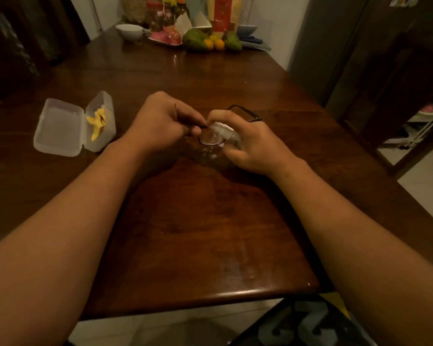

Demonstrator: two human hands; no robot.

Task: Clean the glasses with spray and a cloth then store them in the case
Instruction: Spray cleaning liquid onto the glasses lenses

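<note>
The person is working with two bare hands above the middle of one dark wooden worktop (198, 221). The left hand (160, 121) is pinching one pair of dark-framed glasses (210, 141), its fingers (193, 121) curling together round the frame at one side. One lens is showing clearly between the two hands, and one temple arm is sticking up and away behind the right hand; the second lens is hidden.

The right hand (253, 146) is gripping one small white spray bottle (223, 129). The fingers are wrapping its body, with the index finger (218, 116) bent over the top, and the nozzle is pointing toward the visible lens, just beside it. The glasses are hanging just above the wood, not resting in anything.

One translucent white case (58, 128) is lying open to the left, well apart from the hands. Its two halves are spreading apart, the left one flat and the right one tilting up. One crumpled yellow cloth (98, 122) is sitting inside the right half.

At the far end of the worktop, one white bowl (129, 31) is standing beside a cluster of jars too blurred to count. Two large green fruits (194, 41) are lying there with a few small orange ones (219, 44) between them, and one tall red packet (221, 13) is rising behind.
</note>
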